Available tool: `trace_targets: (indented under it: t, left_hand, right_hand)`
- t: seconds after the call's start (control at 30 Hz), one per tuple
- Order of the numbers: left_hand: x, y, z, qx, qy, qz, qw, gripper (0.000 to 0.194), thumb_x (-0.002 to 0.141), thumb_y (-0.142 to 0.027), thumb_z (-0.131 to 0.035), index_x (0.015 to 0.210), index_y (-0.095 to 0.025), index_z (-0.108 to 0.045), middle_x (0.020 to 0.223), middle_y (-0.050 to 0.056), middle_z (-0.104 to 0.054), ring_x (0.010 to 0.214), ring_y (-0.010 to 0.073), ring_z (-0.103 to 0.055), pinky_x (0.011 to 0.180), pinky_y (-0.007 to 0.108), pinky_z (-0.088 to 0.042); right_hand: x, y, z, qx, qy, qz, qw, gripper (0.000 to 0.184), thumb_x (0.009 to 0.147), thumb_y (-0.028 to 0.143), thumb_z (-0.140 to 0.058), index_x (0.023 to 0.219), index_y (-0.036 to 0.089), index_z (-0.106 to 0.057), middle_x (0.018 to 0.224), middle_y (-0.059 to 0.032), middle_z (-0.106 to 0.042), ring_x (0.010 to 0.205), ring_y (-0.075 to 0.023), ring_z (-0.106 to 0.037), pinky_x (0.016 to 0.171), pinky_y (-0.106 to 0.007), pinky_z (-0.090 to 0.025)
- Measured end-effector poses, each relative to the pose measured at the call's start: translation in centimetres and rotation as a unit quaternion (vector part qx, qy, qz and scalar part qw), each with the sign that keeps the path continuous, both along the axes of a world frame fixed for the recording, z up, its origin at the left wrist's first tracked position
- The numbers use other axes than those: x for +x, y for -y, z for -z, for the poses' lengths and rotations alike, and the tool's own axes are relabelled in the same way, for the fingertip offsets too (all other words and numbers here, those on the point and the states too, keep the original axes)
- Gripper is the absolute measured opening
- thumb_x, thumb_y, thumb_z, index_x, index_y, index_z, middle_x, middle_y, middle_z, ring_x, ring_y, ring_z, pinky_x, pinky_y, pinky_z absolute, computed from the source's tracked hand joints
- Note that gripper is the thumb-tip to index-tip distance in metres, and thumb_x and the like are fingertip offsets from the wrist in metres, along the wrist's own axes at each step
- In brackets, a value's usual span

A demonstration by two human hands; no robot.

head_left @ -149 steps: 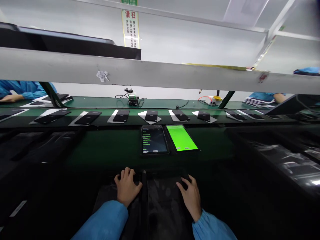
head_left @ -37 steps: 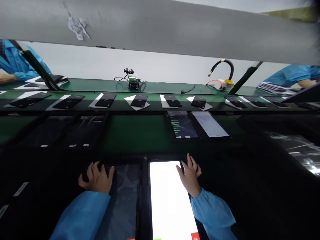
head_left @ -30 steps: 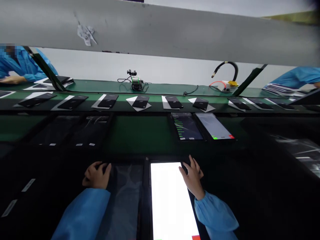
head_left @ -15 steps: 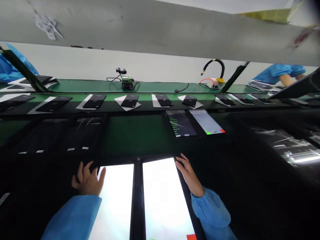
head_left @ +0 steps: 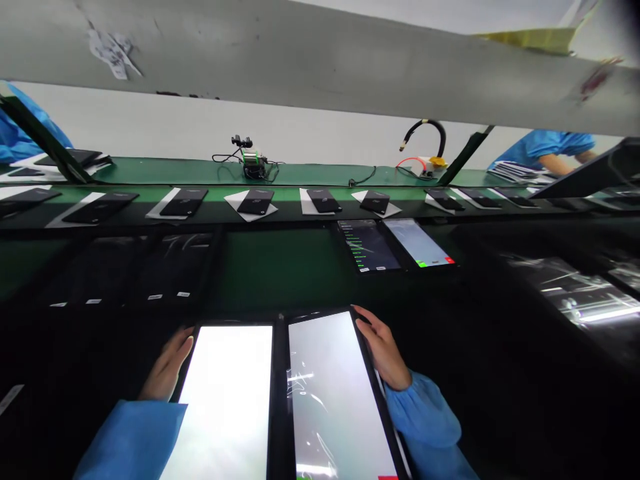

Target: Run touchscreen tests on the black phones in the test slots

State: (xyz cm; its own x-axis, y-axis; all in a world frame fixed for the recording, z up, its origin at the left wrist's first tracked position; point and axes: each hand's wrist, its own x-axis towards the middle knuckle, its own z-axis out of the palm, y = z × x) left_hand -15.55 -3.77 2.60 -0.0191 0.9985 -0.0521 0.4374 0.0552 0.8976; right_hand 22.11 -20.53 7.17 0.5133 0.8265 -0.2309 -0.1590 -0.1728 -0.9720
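Two tablets with lit white screens are side by side right in front of me, raised and tilted toward me. My left hand (head_left: 167, 365) grips the left edge of the left tablet (head_left: 225, 400). My right hand (head_left: 383, 350) grips the right edge of the right tablet (head_left: 335, 400), whose screen shows glare and a red and a green mark at the bottom. Both sleeves are blue.
Two more lit tablets (head_left: 370, 245) (head_left: 419, 243) lie on the green bench (head_left: 280, 267) ahead. Dark tablets (head_left: 170, 267) lie at the left. A conveyor (head_left: 210, 215) carries several black phones on white sheets. Co-workers in blue sleeves (head_left: 550, 147) are beyond; a grey beam (head_left: 320, 67) hangs overhead.
The left tablet's screen lit up white about half a second ago. Both tablets have since been lifted and tilted toward me, my hands shifting from their top corners to their outer edges.
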Motion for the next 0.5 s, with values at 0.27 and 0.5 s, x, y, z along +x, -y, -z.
trace_targets:
  t: [0.27, 0.5]
  left_hand:
    - [1.0, 2.2, -3.0, -0.173, 0.176, -0.016, 0.969, 0.079, 0.052, -0.069, -0.074, 0.112, -0.018, -0.06, 0.088, 0.005, -0.074, 0.089, 0.0254, -0.068, 0.069, 0.028, -0.058]
    - [1.1, -1.4, -4.9, -0.088, 0.257, -0.034, 0.962, 0.08, 0.048, -0.057, -0.081, 0.112, -0.015, -0.06, 0.093, 0.004, -0.074, 0.096, 0.0285, -0.065, 0.076, 0.031, -0.059]
  right_hand:
    - [0.4, 3.9, -2.5, 0.073, -0.066, 0.047, 0.994, 0.056, 0.076, 0.041, -0.07, 0.127, 0.026, -0.054, 0.095, -0.0042, -0.072, 0.082, -0.0201, -0.068, 0.065, -0.029, -0.053]
    - [2.5, 0.7, -1.8, 0.102, -0.012, 0.108, 0.989, 0.06, 0.068, 0.043, -0.075, 0.123, 0.021, -0.059, 0.074, -0.0004, -0.072, 0.066, -0.0168, -0.066, 0.06, -0.029, -0.053]
